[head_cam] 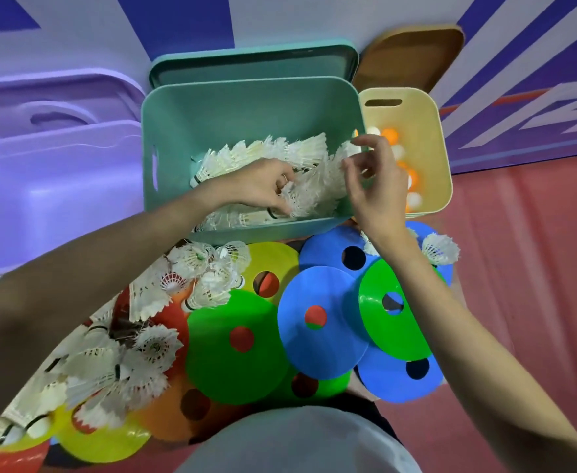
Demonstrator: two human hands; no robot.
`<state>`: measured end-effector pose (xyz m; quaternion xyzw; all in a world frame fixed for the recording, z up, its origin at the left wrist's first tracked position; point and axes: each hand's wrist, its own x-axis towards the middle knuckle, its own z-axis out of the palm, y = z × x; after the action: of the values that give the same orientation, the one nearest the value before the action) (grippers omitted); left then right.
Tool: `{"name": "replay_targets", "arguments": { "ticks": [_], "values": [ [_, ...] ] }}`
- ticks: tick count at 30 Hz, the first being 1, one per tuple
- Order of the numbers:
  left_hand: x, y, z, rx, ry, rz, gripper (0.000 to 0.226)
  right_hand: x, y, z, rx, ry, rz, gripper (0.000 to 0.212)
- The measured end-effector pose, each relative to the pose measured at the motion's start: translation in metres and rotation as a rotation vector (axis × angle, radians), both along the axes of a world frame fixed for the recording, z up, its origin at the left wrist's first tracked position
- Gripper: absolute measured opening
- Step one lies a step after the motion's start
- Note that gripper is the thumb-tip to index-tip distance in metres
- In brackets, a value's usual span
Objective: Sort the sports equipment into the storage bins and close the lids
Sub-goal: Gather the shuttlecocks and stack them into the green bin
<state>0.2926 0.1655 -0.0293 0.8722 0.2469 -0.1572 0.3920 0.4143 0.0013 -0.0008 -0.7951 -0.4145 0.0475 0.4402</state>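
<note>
A teal bin (pixel 229 114) stands open in front of me, holding several white shuttlecocks (pixel 300 151). My left hand (pixel 259 186) reaches into it, and its fingers pinch a shuttlecock (pixel 297 203) near the front wall. Over the bin's right side hovers my right hand (pixel 372 179), fingers loosely bent above the feathers and holding nothing that I can see. More shuttlecocks lie loose on the floor at the left (pixel 109 370) and just before the bin (pixel 208 268). One shuttlecock (pixel 439 249) lies at the right.
The teal lid (pixel 253 59) leans behind its bin. A yellow bin (pixel 403 117) with orange and white balls (pixel 390 134) sits to the right, a wooden lid (pixel 410 52) behind it. A purple bin (pixel 58 172) stands left. Flat disc cones, blue (pixel 321 339) and green (pixel 236 370) among them, cover the floor.
</note>
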Motion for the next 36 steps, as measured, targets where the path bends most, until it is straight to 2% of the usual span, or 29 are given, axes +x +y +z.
{"name": "replay_targets", "arguments": {
  "ticks": [5, 9, 11, 13, 17, 21, 26, 28, 31, 33, 36],
  "values": [
    [-0.016, 0.007, -0.004, 0.093, 0.083, -0.100, 0.058, 0.008, 0.004, -0.010, -0.327, -0.049, 0.180, 0.031],
    [-0.021, 0.013, -0.005, 0.095, 0.006, -0.123, 0.024, 0.015, 0.013, -0.010, -0.623, -0.214, 0.353, 0.012],
    [-0.022, 0.015, -0.003, 0.062, -0.005, -0.112, 0.011, 0.015, 0.020, -0.009, -0.798, -0.296, 0.394, 0.017],
    [-0.023, 0.015, 0.000, 0.034, 0.007, -0.098, 0.013, 0.014, 0.028, -0.011, -0.920, -0.334, 0.424, 0.026],
    [-0.029, 0.014, 0.000, 0.005, -0.008, -0.082, 0.016, 0.015, 0.043, -0.013, -1.020, -0.319, 0.417, 0.031],
    [-0.038, 0.012, 0.001, -0.003, -0.037, -0.045, 0.017, 0.009, 0.050, -0.015, -1.072, -0.299, 0.412, 0.019],
    [-0.045, 0.005, 0.003, 0.004, -0.057, -0.012, 0.022, -0.001, 0.052, -0.016, -1.099, -0.241, 0.372, 0.021],
    [-0.048, 0.002, 0.005, 0.009, -0.068, 0.013, 0.020, -0.002, 0.051, -0.013, -1.079, -0.223, 0.367, 0.016],
    [-0.052, -0.003, 0.008, 0.060, -0.110, 0.056, 0.021, -0.001, 0.046, -0.009, -1.046, -0.207, 0.362, 0.029],
    [-0.054, -0.009, 0.013, 0.105, -0.162, 0.084, 0.021, -0.004, 0.035, -0.005, -0.940, -0.234, 0.350, 0.031],
    [-0.059, -0.026, 0.021, 0.170, -0.286, 0.172, 0.019, -0.022, -0.001, -0.001, -0.559, -0.240, 0.286, 0.032]
  ]
}}
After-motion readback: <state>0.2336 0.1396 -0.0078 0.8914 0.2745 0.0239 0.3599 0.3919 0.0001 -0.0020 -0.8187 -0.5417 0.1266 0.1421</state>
